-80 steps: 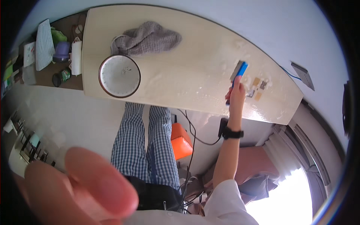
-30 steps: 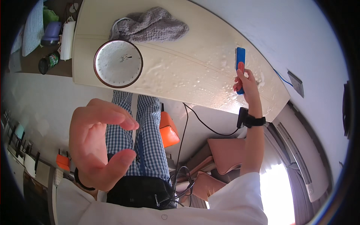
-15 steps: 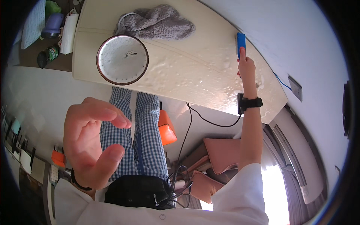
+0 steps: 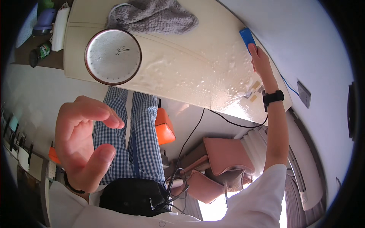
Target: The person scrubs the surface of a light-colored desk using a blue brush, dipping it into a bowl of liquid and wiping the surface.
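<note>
At the far right, my right hand (image 4: 262, 65) grips a blue brush (image 4: 247, 36) by its near end, pressed to the wet cream tabletop (image 4: 182, 68) close to its far edge. Its underside is hidden from me. Foam and water droplets cover the surface left of that hand. My left hand (image 4: 81, 144) hangs in the air on the near side of the table, fingers curved and apart from the thumb, with nothing in it. Beyond it, a white bowl with a brown rim (image 4: 86, 57) stands on the table and looks full of suds or cloudy liquid.
A grey towel (image 4: 156, 17) lies crumpled behind the bowl. To the far left a shelf holds a purple container (image 4: 45, 19) and a dark green bottle (image 4: 39, 54). A black cable (image 4: 232, 122) runs from my waist pouch (image 4: 133, 197) toward my right wrist. A wall (image 4: 304, 49) borders the right side.
My right hand has shifted right with the brush, which now slants more. Yellowish patches on the tabletop beside my right wrist have come into view. The whole view has moved slightly; my left hand keeps its curved pose.
</note>
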Demonstrator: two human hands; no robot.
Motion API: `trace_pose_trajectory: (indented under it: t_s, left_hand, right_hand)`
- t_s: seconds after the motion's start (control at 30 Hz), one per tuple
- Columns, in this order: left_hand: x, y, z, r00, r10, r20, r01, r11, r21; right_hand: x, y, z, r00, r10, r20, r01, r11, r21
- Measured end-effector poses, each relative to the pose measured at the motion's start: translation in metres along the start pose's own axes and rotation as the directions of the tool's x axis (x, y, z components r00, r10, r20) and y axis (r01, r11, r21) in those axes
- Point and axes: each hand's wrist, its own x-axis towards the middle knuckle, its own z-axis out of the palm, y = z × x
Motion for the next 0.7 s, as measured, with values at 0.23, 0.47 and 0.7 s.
trace_pose_trajectory:
  t_s: [0.23,0.47,0.7]
  left_hand:
    - [0.008,-0.004,0.023,0.999,-0.050,0.022,0.049,0.999,0.003]
    - [0.007,-0.002,0.029,0.999,-0.040,0.022,0.040,0.999,0.004]
    - [0.001,-0.005,0.023,0.999,-0.012,0.051,0.007,0.996,0.087]
  right_hand:
    - [0.006,-0.037,0.017,0.980,0.024,-0.200,-0.064,0.978,-0.200]
    - [0.004,-0.035,0.016,0.973,-0.092,-0.211,0.105,0.993,0.051]
    - [-0.002,-0.046,0.025,0.927,-0.310,-0.210,0.303,0.951,-0.065]
